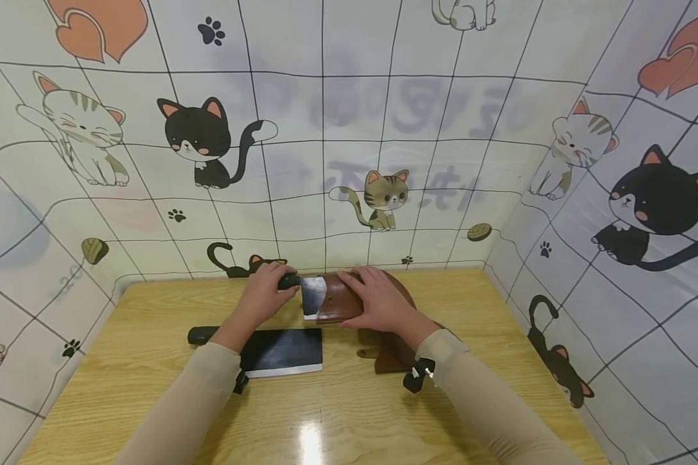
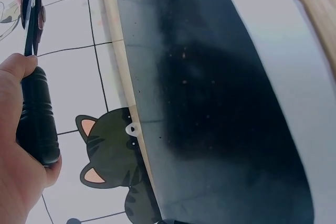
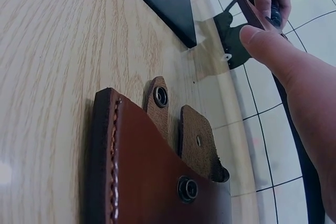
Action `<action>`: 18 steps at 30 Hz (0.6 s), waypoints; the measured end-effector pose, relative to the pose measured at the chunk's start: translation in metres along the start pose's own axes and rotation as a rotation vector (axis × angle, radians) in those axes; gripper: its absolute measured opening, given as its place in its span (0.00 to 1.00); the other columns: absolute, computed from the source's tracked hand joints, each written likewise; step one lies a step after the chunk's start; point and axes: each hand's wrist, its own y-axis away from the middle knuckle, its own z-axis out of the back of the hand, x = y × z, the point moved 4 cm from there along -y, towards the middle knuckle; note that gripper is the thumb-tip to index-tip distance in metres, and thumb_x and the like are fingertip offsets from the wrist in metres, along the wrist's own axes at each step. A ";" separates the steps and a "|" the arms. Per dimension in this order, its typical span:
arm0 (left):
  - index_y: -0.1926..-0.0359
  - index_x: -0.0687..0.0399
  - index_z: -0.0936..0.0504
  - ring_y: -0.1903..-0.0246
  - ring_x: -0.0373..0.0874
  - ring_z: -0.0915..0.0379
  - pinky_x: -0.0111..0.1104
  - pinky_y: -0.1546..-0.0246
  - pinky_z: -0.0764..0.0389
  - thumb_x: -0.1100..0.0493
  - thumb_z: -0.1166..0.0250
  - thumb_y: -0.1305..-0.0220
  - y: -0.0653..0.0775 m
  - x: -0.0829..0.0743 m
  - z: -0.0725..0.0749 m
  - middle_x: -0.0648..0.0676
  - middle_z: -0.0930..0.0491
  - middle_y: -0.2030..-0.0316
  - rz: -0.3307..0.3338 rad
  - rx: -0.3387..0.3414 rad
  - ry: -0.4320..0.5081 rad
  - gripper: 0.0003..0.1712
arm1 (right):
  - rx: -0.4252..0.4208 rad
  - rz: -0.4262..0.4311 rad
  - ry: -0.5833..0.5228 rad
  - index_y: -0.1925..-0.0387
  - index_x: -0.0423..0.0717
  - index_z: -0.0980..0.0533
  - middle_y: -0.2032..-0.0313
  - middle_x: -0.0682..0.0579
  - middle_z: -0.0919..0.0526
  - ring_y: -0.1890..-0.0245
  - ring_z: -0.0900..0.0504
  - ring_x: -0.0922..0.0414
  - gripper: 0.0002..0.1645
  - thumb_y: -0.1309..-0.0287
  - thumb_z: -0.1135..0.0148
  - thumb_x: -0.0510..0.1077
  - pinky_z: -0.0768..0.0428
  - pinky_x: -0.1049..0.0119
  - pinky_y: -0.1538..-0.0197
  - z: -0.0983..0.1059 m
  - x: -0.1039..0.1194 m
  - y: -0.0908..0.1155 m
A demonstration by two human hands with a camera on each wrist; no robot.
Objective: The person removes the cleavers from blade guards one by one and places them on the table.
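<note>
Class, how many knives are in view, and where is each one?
2: one knife lies on the table beneath the left forearm; the other knife is in the left hand, partly inside a sheath. The second sheath may hide another.

a pale wood-grain tabletop point(image 1: 151, 310) meets a white back wall point(image 1: 296, 161) ruled with thin dark grid lines. cartoon cats point(image 1: 200, 139), orange hearts point(image 1: 101, 29) and black paw prints point(image 1: 212, 30) decorate it, with faint violet marks point(image 1: 424, 106). the patterned right wall point(image 1: 645, 336) matches. a bright glare point(image 1: 311, 442) shines on the near wood.
</note>
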 end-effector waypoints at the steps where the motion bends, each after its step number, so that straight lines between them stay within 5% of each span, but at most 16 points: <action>1: 0.36 0.54 0.14 0.38 0.64 0.24 0.61 0.42 0.20 0.50 0.24 0.25 0.000 0.000 0.000 0.61 0.17 0.38 0.000 -0.002 0.003 0.23 | 0.001 -0.001 0.002 0.12 0.59 0.41 0.26 0.48 0.31 0.25 0.32 0.46 0.73 0.49 0.23 0.84 0.33 0.42 0.23 0.000 0.000 0.000; 18: 0.37 0.54 0.13 0.40 0.64 0.23 0.62 0.43 0.21 0.51 0.24 0.25 0.004 0.003 0.003 0.61 0.17 0.39 -0.023 -0.016 0.009 0.22 | -0.001 -0.003 -0.012 0.12 0.59 0.40 0.26 0.49 0.30 0.25 0.32 0.45 0.72 0.50 0.22 0.82 0.35 0.42 0.21 0.000 0.002 -0.001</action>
